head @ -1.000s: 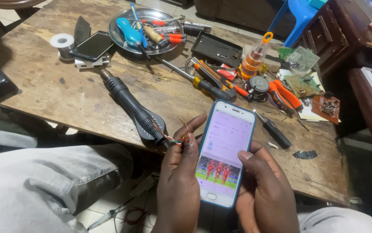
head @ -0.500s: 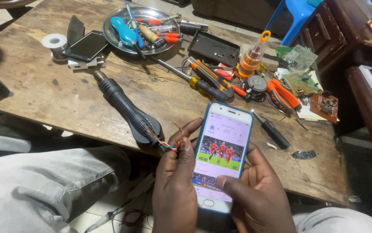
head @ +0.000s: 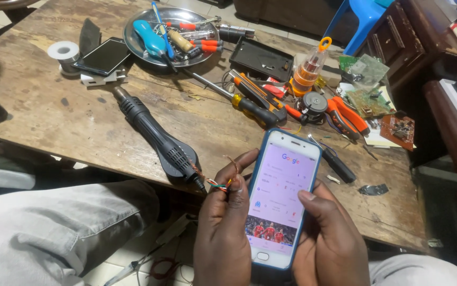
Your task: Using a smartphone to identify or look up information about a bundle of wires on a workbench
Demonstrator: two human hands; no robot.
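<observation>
A white smartphone (head: 280, 196) in a blue case, its screen lit, is held upright in both my hands over my lap. My left hand (head: 223, 228) wraps its left edge, fingers curled behind it. My right hand (head: 330, 241) supports the right side, with the thumb resting on the screen. Thin coloured wires (head: 213, 181) stick out beside my left fingers, coming from the butt of a black hot-air tool (head: 154, 135) lying on the wooden table (head: 43, 111).
A metal tray (head: 133, 42) of screwdrivers and tools sits at the back, with a second phone (head: 103, 56) and a solder roll (head: 63, 52) to its left. Screwdrivers (head: 249, 103), orange pliers (head: 345, 116), circuit boards (head: 369, 100) and a bit holder (head: 308, 74) crowd the right.
The phone and both hands have shifted slightly right and lower in view. The screen has scrolled, so the picture now sits lower on it. My right thumb rests higher on the screen.
</observation>
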